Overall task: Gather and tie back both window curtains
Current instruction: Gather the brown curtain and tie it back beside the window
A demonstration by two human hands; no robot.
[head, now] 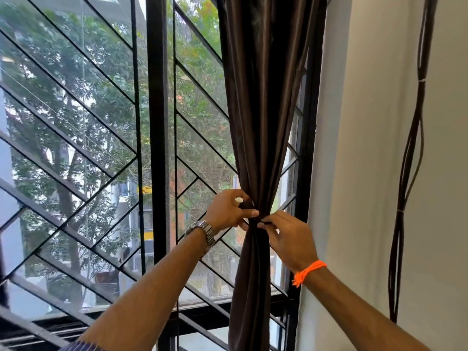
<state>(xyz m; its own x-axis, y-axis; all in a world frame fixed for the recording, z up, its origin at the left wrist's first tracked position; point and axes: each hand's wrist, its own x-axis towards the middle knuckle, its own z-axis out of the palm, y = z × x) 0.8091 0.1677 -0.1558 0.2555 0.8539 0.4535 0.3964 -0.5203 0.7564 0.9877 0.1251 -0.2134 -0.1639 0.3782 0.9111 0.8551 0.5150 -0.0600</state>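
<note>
A dark brown curtain (266, 97) hangs at the right side of the window, bunched into a narrow waist at mid height. A dark tie band (254, 219) wraps that waist. My left hand (228, 211), with a metal watch on the wrist, pinches the band from the left. My right hand (288, 236), with an orange thread on the wrist, pinches it from the right. The fingertips of both hands meet at the front of the bunch. Only this one curtain is in view.
The window (157, 148) has a black frame and a diagonal black metal grille, with trees and buildings outside. A white wall (367, 173) stands right of the curtain. A bundle of dark cables (407, 160) hangs down that wall.
</note>
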